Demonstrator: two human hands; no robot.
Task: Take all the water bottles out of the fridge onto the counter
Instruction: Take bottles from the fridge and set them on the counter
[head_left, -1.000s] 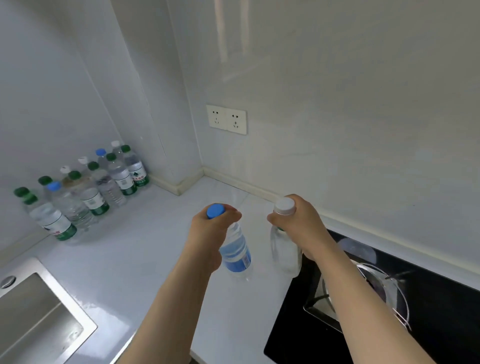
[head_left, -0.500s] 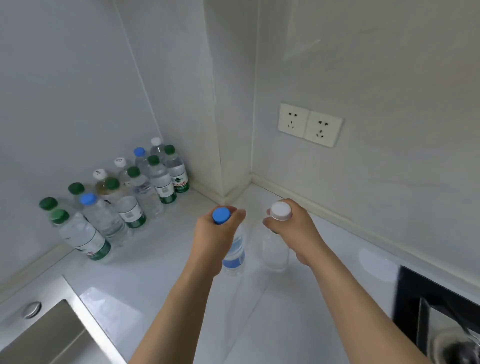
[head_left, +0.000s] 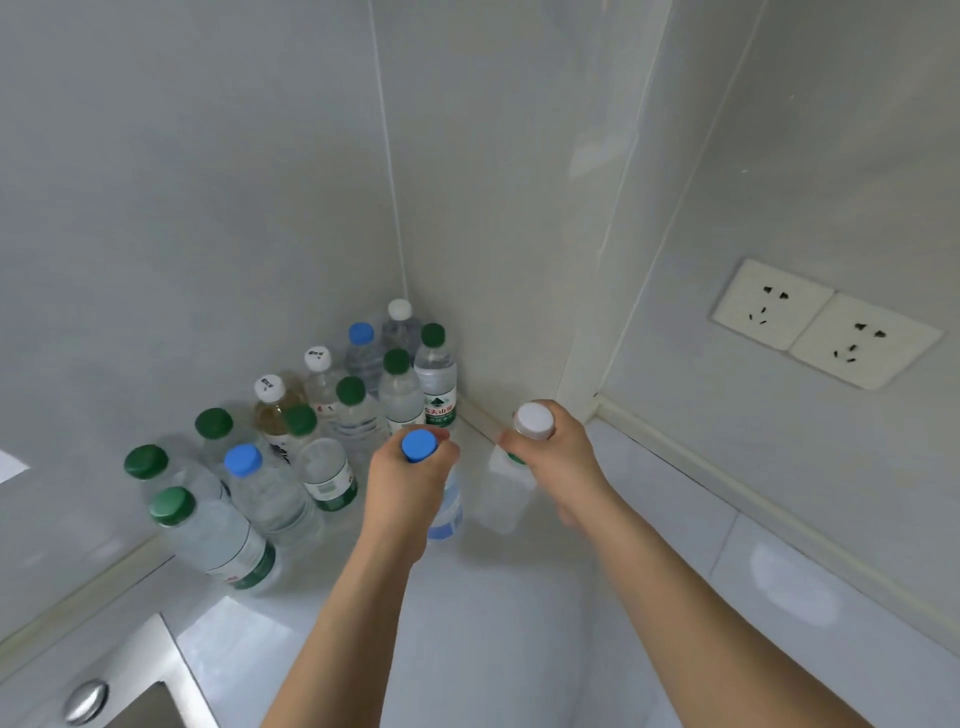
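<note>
Head view: the left hand (head_left: 410, 475) grips the neck of the blue-capped bottle (head_left: 445, 506); the right hand (head_left: 558, 460) grips the neck of the white-capped bottle (head_left: 506, 493). Both bottles are upright over the counter (head_left: 509, 623), beside the bottle cluster (head_left: 311, 441) in its back corner.

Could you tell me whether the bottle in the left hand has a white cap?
No, the bottle gripped by the left hand has a blue cap; the white cap is on the right hand's bottle.
</note>
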